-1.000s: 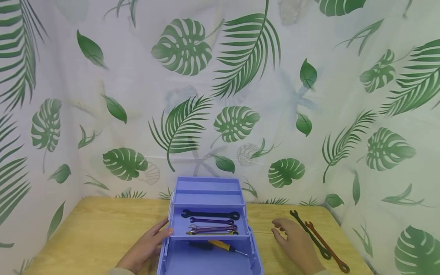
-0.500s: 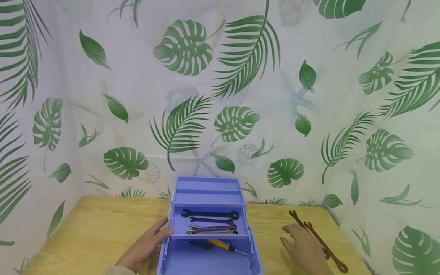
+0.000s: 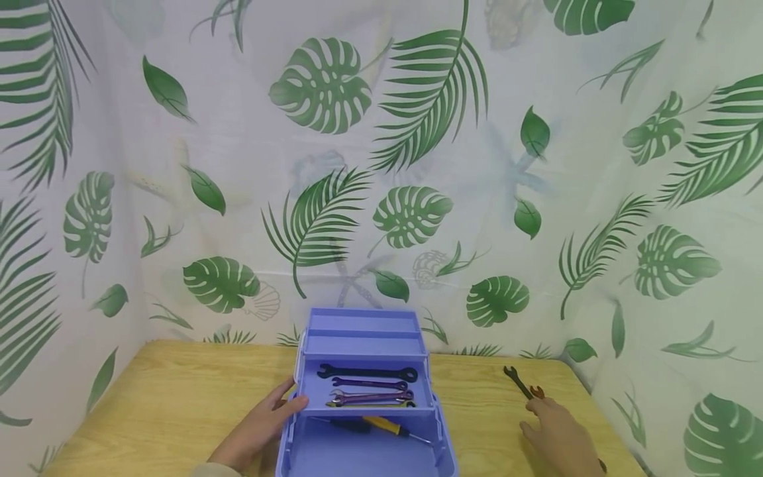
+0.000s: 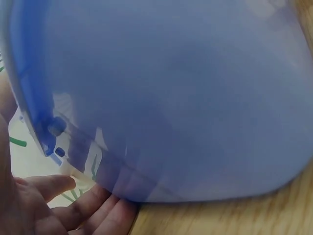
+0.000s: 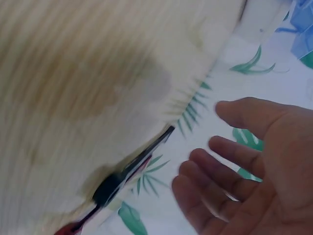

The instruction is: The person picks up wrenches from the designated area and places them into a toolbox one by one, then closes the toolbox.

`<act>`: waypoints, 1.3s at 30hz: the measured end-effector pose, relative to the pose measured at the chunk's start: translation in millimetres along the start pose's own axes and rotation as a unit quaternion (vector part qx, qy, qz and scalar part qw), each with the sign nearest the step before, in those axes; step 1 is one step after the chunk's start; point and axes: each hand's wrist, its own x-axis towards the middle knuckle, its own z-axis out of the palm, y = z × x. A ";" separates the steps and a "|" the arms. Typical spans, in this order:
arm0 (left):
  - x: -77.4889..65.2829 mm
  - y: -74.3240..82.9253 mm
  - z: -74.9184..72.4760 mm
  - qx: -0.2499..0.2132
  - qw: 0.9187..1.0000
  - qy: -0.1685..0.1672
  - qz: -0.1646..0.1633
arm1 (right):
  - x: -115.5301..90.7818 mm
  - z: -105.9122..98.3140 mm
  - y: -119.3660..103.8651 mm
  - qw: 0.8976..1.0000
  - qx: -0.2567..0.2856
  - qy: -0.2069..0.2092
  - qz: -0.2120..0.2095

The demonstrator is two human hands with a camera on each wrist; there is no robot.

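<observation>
A blue toolbox (image 3: 363,457) stands open, its stepped trays raised at the back. My left hand (image 3: 259,429) holds its left side, the thumb over the edge of the lower tray (image 3: 310,387) and the fingers along the outside wall (image 4: 171,98). To the right, my right hand (image 3: 563,434) hovers over two wrenches with nothing in its grasp, its fingers apart and loosely bent in the right wrist view. The jaw end of a black wrench (image 3: 517,382) shows past the fingers. An orange-red wrench (image 3: 537,391) is mostly hidden beneath the hand.
Several wrenches, among them a large black wrench (image 3: 366,372) and a purple wrench (image 3: 369,383), lie in the lower tray. Inside the box's base is a yellow-handled screwdriver (image 3: 384,424) beside a dark handle. A leaf-patterned curtain (image 3: 381,165) rises behind the wooden table (image 3: 197,384).
My right hand has moved right, from the bare table beside the toolbox to above the two wrenches, covering most of them. The left hand stays on the toolbox.
</observation>
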 end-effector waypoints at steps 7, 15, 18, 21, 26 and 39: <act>-0.1 -0.4 1.5 -0.021 1.000 -0.003 0.009 | 0.6 -2.5 20.4 0.999 -0.017 -0.036 0.036; 0.4 0.0 1.7 -0.032 0.999 -0.007 0.010 | 4.0 0.4 37.5 0.996 -0.030 -0.067 0.050; 1.3 -0.3 1.4 -0.032 0.999 -0.011 0.012 | 8.2 2.3 43.6 0.996 -0.032 -0.074 0.049; 1.3 0.0 0.8 -0.029 0.999 -0.012 0.010 | 12.3 3.9 47.8 0.994 -0.038 -0.086 0.053; 0.2 1.0 -0.9 -0.028 1.000 -0.012 -0.003 | 15.0 5.3 51.5 0.993 -0.035 -0.089 0.064; -1.2 -0.7 -0.3 -0.031 1.000 -0.003 0.002 | 5.0 -4.6 51.7 0.988 -0.034 -0.120 0.086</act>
